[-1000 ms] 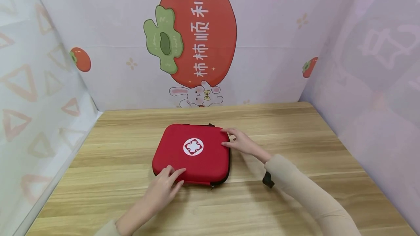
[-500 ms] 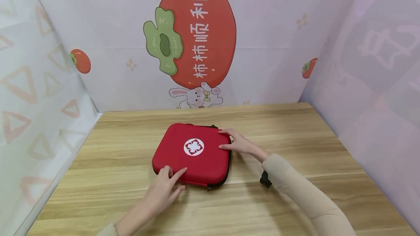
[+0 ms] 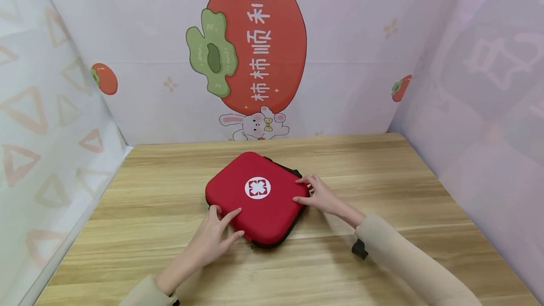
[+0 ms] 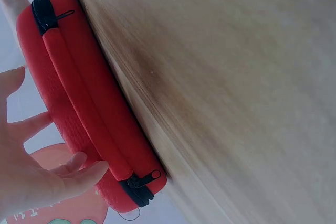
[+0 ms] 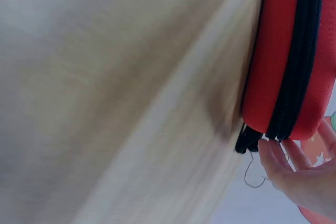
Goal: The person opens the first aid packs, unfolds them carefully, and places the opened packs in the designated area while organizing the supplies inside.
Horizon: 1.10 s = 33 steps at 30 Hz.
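A red zip-up first-aid case (image 3: 272, 211) with a white cross emblem lies flat on the wooden table, turned diagonally. My left hand (image 3: 212, 237) touches its near-left side, the index fingertip on the lid and the thumb by the near edge. Lower fingers press a red side flap (image 4: 86, 103) in the left wrist view, where black zip pulls (image 4: 144, 179) show at the flap's ends. At the right corner my right hand (image 3: 325, 197) has thumb and index finger on the lid. Other fingertips (image 5: 269, 153) touch the corner beside the black zip (image 5: 296, 56).
A black strap (image 3: 293, 171) runs along the case's far-right side. The wooden tabletop (image 3: 161, 188) extends around the case. A printed backdrop (image 3: 348, 60) with a large persimmon and a rabbit stands behind, with patterned sheets at both sides.
The case has turned clockwise, its near-right corner swinging towards the near side, and shifted slightly right. My right hand dipped left, then moved right and nearer with its corner; the left stays against it.
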Tool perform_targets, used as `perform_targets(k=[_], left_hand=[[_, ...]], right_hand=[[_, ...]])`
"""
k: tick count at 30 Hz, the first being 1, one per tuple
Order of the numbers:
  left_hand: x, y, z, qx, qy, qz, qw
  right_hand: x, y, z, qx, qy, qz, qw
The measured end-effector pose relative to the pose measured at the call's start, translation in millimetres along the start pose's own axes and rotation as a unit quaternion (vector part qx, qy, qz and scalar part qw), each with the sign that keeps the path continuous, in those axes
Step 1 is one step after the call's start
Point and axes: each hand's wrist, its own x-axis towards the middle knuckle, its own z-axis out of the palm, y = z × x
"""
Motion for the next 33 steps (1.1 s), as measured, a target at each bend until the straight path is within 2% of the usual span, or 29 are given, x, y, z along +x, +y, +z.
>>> perform_targets(k=[6,13,20,25,33], left_hand=[[6.5,-1.7,2.6,-0.015,-0.024,-0.026,0.9993],[15.7,-1.8,4.7,-0.032,-0.059,-0.043,0.9968],[25.4,-1.6,8.1,-0.068,-0.096,-0.065,0.9910],[33.3,-3.5,9.8,-0.093,-0.105,-0.069,0.9877],[43.1,-7.5,12.8,-0.099,-0.125,-0.062,0.9853]], right_hand=[[-19.5,-1,0,0.014,0.018,0.005,0.9997],[-42.3,-1,0,0.021,0.030,0.014,0.9992],[-57.6,-1,1,0.034,0.033,0.000,0.9989],[-66.4,-1,2,0.040,0.026,-0.014,0.9987],[-80.3,-3,6,0.063,0.031,-0.010,0.9975]])
